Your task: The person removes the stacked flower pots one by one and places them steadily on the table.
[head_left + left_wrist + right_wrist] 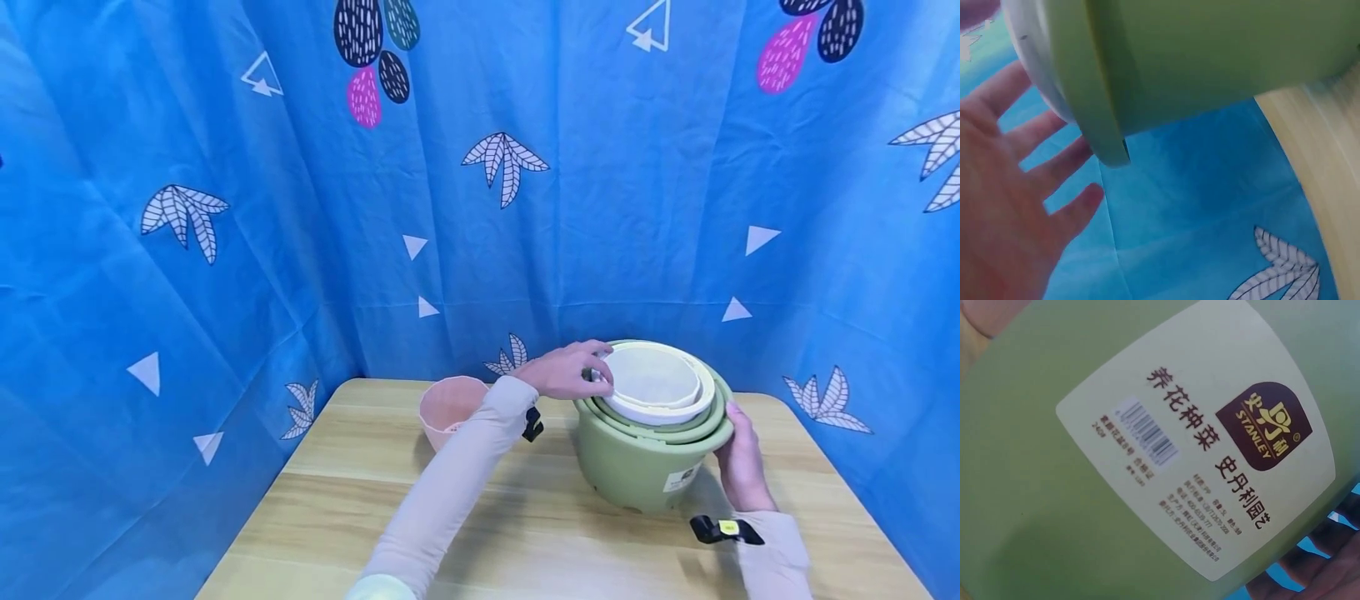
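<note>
Green pot: mouth upward, right of the middle of the counter, toward its far edge; a slight tilt cannot be ruled out.
White pots: two, one inside the other, set in the mouth of the green pot; the inner green pot shows as a rim between them. Nesting by size presumably keeps the set compact.
Pink pot: apart from the nest, near the far left corner of the counter, partly covered by the left sleeve.
Left hand: at the left side of the white rims, fingers spread and nearly straight; a fingertip passes behind the rim, probably to steady or feel for the edge.
Right hand: grips the green pot on its right, thumb at the rim, fingers bent below; the projecting rim likely offers the surest hold.
Label: on the near wall of the green pot; "STANLEY" is legible in the right wrist view, the smallest print is not.
Hidden parts: the inner pots' walls; most right fingers, behind the green pot; whether its base bears fully on the counter cannot be told.
</note>
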A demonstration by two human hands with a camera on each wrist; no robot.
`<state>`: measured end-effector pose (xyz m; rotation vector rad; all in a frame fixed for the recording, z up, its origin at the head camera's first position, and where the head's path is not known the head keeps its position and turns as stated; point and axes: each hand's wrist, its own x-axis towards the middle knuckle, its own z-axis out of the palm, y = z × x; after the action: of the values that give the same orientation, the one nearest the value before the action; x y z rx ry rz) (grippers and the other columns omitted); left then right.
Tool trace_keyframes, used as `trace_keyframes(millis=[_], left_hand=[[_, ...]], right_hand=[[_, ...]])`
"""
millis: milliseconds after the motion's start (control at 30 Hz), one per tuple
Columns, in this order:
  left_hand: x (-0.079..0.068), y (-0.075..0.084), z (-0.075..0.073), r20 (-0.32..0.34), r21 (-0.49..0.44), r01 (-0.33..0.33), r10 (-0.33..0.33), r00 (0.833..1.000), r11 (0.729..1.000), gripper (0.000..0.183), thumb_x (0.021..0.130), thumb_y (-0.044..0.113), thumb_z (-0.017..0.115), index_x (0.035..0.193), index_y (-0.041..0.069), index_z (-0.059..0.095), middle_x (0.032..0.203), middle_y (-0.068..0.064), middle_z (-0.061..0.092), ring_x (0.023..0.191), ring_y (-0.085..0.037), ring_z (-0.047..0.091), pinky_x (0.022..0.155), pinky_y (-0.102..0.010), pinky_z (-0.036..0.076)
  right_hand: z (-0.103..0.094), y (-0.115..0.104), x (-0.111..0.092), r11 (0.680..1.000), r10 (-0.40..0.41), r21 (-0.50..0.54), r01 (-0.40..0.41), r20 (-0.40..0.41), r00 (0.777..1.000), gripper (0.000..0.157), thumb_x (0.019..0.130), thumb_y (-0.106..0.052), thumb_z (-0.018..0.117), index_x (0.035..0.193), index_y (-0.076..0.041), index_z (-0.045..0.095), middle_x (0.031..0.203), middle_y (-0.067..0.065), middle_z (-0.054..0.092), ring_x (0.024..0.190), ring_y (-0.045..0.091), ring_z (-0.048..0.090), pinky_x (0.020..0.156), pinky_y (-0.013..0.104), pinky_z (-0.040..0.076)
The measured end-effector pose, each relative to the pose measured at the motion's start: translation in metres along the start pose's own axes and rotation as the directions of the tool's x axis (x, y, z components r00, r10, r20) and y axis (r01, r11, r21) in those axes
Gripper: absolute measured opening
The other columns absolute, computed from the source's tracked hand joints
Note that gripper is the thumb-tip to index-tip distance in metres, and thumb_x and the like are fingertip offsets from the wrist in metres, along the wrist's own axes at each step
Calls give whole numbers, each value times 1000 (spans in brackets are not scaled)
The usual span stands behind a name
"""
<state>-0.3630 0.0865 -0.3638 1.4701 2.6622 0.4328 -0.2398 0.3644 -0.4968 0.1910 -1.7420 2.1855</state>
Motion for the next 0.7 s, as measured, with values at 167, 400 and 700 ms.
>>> trace_keyframes(millis=[167, 400, 700], left_hand=[[-1, -1, 2, 32, -93, 2, 1, 999, 996, 34, 91, 55, 71, 109, 26, 67, 170, -4, 31, 159, -23, 27, 126, -40, 33], [2, -3, 6, -98, -62, -29, 23, 995, 998, 48, 80, 59, 83, 101, 21, 62, 136, -1, 61, 128, -18, 56, 100, -22, 50], [10, 3, 7, -262, 22, 57, -49, 964, 998, 62, 71, 72, 82, 100, 23, 57, 97, 10, 62, 94, -10, 56, 73, -19, 45]], right_hand=[[-3, 0, 0, 999, -31, 19, 30, 12, 999, 41, 113, -37, 24, 137, -33, 56, 121, -25, 67, 114, -8, 58, 93, 13, 44], [-1, 6, -3, 1000, -4, -5, 4, -7, 1000, 40, 113, -38, 24, 131, -36, 59, 118, -26, 68, 112, -9, 59, 91, 14, 45], [-2, 1, 0, 998, 24, -55, -26, -35, 999, 38, 112, -44, 26, 131, -37, 58, 119, -27, 65, 113, -9, 57, 92, 14, 44]])
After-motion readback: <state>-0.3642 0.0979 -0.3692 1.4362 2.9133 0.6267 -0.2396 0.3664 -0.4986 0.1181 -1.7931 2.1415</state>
